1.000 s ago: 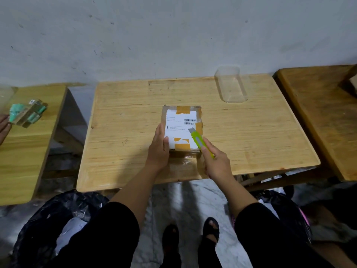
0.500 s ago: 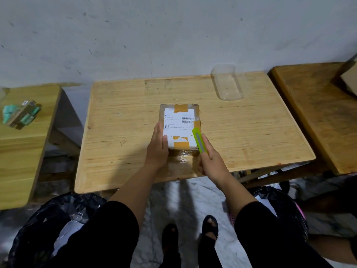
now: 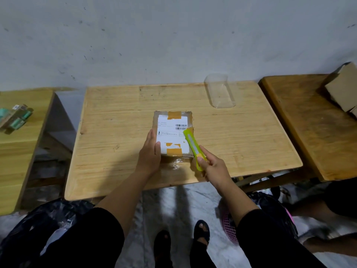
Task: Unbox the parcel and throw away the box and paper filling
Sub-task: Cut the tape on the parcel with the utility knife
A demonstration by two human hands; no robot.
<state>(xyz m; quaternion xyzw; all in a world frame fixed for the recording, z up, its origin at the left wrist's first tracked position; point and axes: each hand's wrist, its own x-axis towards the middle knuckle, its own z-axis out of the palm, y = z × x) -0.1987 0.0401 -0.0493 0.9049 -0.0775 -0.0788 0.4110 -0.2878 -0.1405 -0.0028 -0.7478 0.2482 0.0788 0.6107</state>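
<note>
The green box cutter [image 3: 193,148] now reaches farther up the parcel's [image 3: 173,132] right edge on the wooden table [image 3: 116,122]. The right hand [image 3: 212,167] grips the cutter; the left hand [image 3: 150,151], fingers straight, presses the parcel's left side.

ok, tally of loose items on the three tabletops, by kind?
Sealed parcel: 1
Green box cutter, held over the parcel: 1
Clear plastic container: 1
Plain cardboard box, right table: 1
Green-and-clear pack, left table: 1
Total: 5
</note>
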